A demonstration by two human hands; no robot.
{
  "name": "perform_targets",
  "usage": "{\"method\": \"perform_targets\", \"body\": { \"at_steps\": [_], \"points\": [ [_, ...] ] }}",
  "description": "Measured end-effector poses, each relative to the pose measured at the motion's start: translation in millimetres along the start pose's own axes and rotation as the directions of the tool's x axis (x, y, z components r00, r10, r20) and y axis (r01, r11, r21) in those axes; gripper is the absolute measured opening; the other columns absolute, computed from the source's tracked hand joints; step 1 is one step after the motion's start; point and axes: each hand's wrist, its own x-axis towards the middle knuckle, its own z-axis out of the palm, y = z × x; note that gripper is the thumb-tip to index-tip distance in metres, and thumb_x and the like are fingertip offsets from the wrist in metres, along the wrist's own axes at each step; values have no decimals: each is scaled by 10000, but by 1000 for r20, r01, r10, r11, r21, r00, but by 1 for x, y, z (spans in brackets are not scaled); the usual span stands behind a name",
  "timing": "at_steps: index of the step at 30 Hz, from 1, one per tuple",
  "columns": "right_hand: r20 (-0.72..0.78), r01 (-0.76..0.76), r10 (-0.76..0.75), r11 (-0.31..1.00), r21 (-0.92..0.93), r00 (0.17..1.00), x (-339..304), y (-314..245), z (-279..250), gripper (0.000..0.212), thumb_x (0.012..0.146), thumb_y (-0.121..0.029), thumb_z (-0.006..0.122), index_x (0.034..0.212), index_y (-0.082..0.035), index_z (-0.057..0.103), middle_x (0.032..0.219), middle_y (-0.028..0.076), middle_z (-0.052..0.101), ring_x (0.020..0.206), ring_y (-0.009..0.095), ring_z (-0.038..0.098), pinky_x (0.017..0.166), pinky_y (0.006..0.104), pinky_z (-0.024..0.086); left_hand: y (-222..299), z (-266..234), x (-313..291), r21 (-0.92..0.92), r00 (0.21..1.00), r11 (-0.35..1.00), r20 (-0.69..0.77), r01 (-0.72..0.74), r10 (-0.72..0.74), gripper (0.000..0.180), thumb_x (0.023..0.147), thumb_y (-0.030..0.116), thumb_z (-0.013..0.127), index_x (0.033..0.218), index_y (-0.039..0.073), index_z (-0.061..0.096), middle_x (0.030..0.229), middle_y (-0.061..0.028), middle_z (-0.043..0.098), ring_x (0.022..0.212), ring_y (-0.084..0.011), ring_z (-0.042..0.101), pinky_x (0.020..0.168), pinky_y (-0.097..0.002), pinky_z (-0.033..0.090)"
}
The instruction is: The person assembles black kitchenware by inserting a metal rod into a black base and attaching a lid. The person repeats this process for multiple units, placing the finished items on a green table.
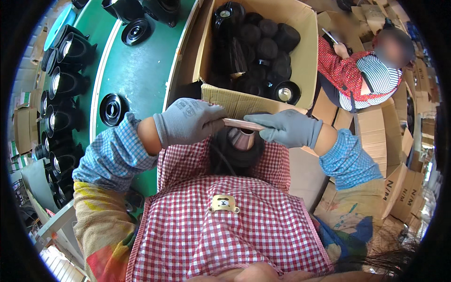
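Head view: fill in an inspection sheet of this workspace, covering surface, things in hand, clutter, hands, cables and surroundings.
Surface: green tabletop, bearing a row of black housings and black ringed discs.
Things in hand: thin pinkish strip, held level above a dark round part with a shiny centre.
Clutter: open cardboard box ahead, crowded with black round parts.
Hands: gloved left hand and gloved right hand grip opposite ends of the strip.
Cables: thin dark line by the dark round part, perhaps a cord; cannot tell.
Surroundings: another person at right, cardboard nearby.
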Motion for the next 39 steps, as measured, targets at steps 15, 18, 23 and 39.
{"method": "perform_targets", "body": {
  "at_steps": [15,18,23,39],
  "points": [
    [-34,-120,133,961,250,991,-1,-24,29,666,1029,-362,513,1552,0,313,1037,240,701,903,352,723,809,425,574,-43,26,59,-183,988,983,156,13,16,375,1004,350,499,972,83,760,821,-163,714,760,-345,701,701,-438,546],
    [138,-338,311,815,471,940,0,-44,21,682,1020,-270,536,1588,-40,237,961,181,688,812,255,705,755,369,568,-51,30,69,-220,984,976,175,-5,45,403,987,373,497,910,77,759,793,-164,710,740,-344,697,705,-438,548],
    [27,-287,439,537,793,898,-5,-68,58,666,1008,-135,503,1599,-83,201,886,84,603,712,135,595,676,298,524,-57,41,102,-214,976,968,149,-127,161,455,926,430,523,836,50,756,782,-192,695,753,-359,686,733,-445,544],
    [-516,64,660,581,812,546,-82,8,57,430,1015,-160,525,1429,-69,451,778,50,590,502,80,516,437,209,422,18,92,-77,180,833,838,-125,-515,539,243,823,164,674,1054,92,702,1124,-98,657,1077,-266,626,931,-417,540]
  ]
}}
